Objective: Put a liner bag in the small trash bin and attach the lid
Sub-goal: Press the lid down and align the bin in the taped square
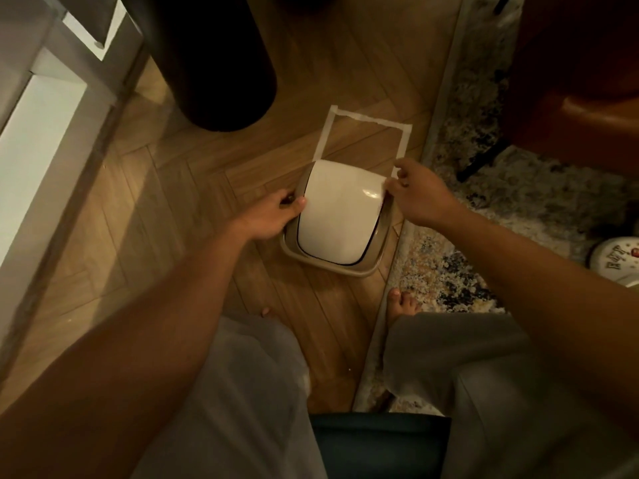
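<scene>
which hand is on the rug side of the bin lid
The right hand, fingertips at the white lid's far right corner beside the patterned rug. The left hand grips the opposite edge, over the wood floor.

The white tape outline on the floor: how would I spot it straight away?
Find the herringbone wood floor beside the speckled rug. Just beyond the small trash bin with its white lid, the tape outline forms an open-ended rectangle, the floor's only bright straight lines.
</scene>
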{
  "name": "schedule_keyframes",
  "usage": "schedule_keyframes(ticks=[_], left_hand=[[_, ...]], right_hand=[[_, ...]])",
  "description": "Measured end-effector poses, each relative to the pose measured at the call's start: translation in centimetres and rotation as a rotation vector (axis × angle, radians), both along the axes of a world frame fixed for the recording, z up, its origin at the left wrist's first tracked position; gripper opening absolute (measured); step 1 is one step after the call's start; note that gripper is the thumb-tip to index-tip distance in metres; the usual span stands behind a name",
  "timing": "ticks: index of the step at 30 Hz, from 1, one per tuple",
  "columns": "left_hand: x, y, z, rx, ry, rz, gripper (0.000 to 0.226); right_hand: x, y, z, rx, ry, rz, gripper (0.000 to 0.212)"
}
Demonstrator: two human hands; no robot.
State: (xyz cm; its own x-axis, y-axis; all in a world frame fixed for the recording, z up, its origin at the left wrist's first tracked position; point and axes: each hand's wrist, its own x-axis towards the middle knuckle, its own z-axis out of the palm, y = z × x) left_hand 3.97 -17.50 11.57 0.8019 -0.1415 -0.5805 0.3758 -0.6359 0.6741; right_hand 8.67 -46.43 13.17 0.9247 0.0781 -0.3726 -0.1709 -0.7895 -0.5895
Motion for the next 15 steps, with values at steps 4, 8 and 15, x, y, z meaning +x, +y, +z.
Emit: schedule_keyframes(ticks=[4, 8, 15], left_hand=[[-0.3, 0.1, -0.2, 0.007, 0.006, 0.012, 0.068], [-0.7, 0.0, -0.5, -0.014, 0.056, -0.012, 0.067], [-1.3, -0.1, -0.6, -0.053, 0.083, 0.028, 0.070]], right_hand=[[-1.8, 1.6, 2.6, -0.019, -0.162, 0.179, 0.055], [-3.8, 3.3, 3.2, -0.072, -0.160, 0.301, 0.058], [-5.4, 4.3, 1.5, -0.236, -0.237, 0.390, 0.066]])
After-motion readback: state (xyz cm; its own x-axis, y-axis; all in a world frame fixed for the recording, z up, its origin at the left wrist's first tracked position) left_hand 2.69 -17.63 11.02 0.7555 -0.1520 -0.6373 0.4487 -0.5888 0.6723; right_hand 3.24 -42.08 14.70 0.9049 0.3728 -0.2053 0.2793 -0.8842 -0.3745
